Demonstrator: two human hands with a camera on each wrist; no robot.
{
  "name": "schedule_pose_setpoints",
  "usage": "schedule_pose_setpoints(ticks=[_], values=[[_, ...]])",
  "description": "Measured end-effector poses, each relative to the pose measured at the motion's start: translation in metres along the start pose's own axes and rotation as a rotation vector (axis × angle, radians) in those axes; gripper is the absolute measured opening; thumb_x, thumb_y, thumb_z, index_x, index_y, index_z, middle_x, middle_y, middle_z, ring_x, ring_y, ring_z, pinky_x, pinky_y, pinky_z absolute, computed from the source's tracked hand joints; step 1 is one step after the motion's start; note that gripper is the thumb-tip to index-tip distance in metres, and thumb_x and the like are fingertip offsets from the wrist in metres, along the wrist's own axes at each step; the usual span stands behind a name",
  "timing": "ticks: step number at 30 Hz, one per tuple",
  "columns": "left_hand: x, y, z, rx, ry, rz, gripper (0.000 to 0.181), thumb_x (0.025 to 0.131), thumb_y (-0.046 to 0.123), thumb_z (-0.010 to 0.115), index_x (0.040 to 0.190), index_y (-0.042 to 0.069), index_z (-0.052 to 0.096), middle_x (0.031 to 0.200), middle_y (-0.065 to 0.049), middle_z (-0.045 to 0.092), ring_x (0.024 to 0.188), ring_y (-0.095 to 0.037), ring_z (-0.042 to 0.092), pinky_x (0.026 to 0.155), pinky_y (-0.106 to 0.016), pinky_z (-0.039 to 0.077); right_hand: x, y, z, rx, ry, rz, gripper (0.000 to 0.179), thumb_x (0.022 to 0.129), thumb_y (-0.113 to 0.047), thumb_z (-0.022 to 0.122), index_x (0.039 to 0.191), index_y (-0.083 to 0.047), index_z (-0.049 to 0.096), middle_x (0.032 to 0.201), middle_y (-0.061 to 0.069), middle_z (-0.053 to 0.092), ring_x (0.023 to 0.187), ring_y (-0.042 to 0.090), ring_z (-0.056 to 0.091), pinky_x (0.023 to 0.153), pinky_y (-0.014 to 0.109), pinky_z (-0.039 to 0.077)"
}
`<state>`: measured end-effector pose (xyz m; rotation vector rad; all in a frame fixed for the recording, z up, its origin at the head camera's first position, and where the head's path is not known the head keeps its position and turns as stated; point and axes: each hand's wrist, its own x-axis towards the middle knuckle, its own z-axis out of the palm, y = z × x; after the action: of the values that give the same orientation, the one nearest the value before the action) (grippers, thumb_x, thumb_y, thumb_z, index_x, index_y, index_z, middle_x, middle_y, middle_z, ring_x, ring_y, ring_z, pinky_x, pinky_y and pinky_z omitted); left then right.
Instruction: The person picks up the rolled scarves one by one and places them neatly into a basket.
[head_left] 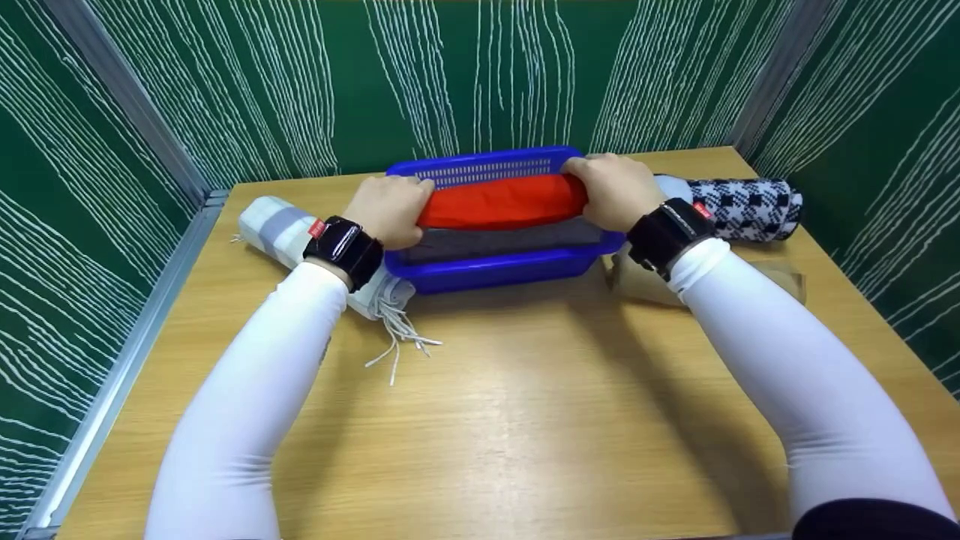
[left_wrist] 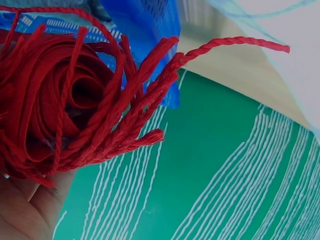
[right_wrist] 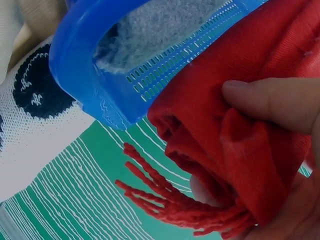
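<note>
Holding red scarf (head_left: 502, 202) over blue basket (head_left: 502, 272) | left hand (head_left: 388, 210) and right hand (head_left: 616, 191) each gripping one end | risk: right end looks loosely wound, uneven grip could unroll it; fringe (right_wrist: 185, 212) could snag basket if lowered crooked

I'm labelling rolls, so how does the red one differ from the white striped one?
The red roll is plain red, while the white roll has a grey stripe. The left hand and right hand hold the red roll; the white roll lies on the table. Both are rolled and fringed.
</note>
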<state>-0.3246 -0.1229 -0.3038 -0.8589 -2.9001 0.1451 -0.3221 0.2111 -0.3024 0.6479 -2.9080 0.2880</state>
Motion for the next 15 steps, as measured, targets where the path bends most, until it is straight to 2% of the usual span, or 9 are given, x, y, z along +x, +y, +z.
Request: schedule_pose_setpoints(ticks=[5,15], values=[[0.002,-0.001,0.001,-0.002,-0.003,0.003,0.032,0.088,0.014,0.074,0.117,0.003,0.066,0.11,-0.016,0.075,0.108,-0.038,0.072,0.093,-0.057,0.059,0.002,0.001,0.0,0.003,-0.007,0.006,0.057,0.082,0.01,0.07,0.137,-0.002,0.068,0.123,0.026,0.075,0.112,0.046,0.072,0.095,0.064,0.059],[0.011,-0.005,0.002,-0.015,0.007,-0.008,0.029,0.089,0.013,0.072,0.116,0.004,0.066,0.111,-0.017,0.075,0.107,-0.038,0.073,0.09,-0.059,0.06,0.011,0.004,0.001,0.02,-0.032,0.022,0.059,0.083,0.011,0.067,0.141,-0.001,0.066,0.129,0.026,0.074,0.115,0.045,0.071,0.099,0.062,0.059]])
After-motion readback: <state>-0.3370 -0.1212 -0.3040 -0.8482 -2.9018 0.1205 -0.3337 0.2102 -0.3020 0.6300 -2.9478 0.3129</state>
